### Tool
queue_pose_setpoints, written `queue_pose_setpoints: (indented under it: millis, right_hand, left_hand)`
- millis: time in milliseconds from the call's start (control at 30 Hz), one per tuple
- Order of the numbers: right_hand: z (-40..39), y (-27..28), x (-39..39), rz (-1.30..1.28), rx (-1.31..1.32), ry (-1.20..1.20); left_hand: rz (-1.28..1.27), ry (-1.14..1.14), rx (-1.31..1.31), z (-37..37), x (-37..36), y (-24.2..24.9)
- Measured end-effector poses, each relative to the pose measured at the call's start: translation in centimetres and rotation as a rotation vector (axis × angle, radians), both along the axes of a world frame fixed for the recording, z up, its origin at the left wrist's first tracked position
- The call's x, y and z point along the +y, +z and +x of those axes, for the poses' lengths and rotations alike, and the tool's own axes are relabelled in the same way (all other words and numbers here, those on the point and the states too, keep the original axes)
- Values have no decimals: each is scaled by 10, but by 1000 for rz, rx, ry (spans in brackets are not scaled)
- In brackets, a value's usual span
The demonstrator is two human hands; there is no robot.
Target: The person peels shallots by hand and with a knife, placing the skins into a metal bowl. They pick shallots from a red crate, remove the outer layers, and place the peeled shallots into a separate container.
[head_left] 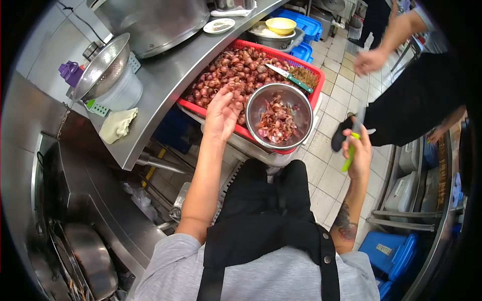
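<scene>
My left hand (224,111) is raised over the near side of a heap of red shallots (228,67). Its fingers are loosely curled and apart, with nothing plainly in them, though the fingertips blend with the shallots behind. The shallots fill a red basket (318,95). On the basket's near right corner rests a steel bowl (254,103) with peeled shallots and skins (277,120) inside. To the right of the bowl, my right hand (362,156) is closed around a paring knife (350,158) with a lime-green handle, its blade pointing up and away from me.
A second knife (293,80) with a dark green handle lies across the shallots. At the left, a steel counter (175,75) bears a colander (108,65), a cloth (118,125) and a large pot (150,22). Another person (411,95) stands close on the right, one hand blurred.
</scene>
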State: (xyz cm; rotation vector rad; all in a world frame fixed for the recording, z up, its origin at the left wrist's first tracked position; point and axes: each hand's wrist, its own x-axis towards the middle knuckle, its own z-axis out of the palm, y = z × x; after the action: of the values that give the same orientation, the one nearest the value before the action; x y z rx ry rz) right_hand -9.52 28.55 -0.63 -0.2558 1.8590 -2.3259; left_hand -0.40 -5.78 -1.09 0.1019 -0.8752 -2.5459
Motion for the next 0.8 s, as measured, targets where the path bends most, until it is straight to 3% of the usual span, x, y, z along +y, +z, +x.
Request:
queue_pose_setpoints:
  millis: [133,200,300,400,433,800]
  right_hand:
    - [34,39,-57,338,272,224]
    - [49,51,-85,321,408,196]
    - [51,53,-100,376,544,269]
    - [55,47,-111,192,597,274]
    - [57,50,-108,210,487,326]
    - [55,49,-106,148,414,424]
  left_hand:
    - [0,-92,44,4,40,18]
    - [2,-173,23,7,54,22]
    - [-21,-124,-54,12,74,25]
    - [-107,-147,-25,17,80,27]
    - [-126,-161,-13,18,82,29]
    - [-413,-4,-20,19,90,30]
